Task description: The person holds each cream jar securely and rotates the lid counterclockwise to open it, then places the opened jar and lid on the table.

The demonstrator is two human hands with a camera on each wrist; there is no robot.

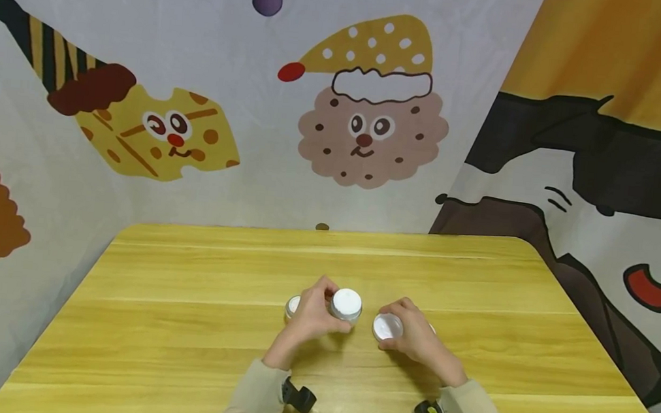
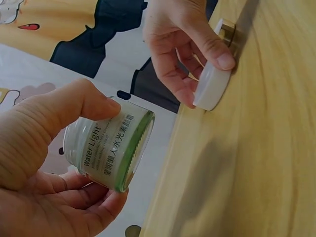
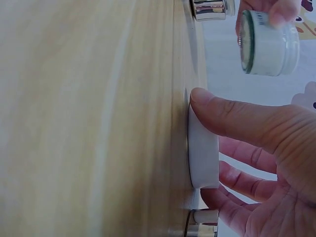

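Observation:
My left hand (image 1: 312, 315) grips a glass cream jar (image 1: 346, 306) by its sides, held above the table. White fills the jar's open top; a printed label and a green-tinted base show on the jar (image 2: 111, 148) in the left wrist view. My right hand (image 1: 417, 335) pinches a round white lid (image 1: 387, 328) by its rim, thumb on one side and fingers on the other. The lid (image 3: 203, 148) lies flat at the table surface, hollow side up. Jar and lid are apart, side by side.
A second small jar (image 1: 292, 305), shiny metallic in the right wrist view, stands left of my left hand, partly hidden by it. Beyond my right hand sits a small gold-and-white piece (image 2: 227, 30). The wooden table (image 1: 178, 324) meets a cartoon-printed cloth (image 1: 261, 187) at the back.

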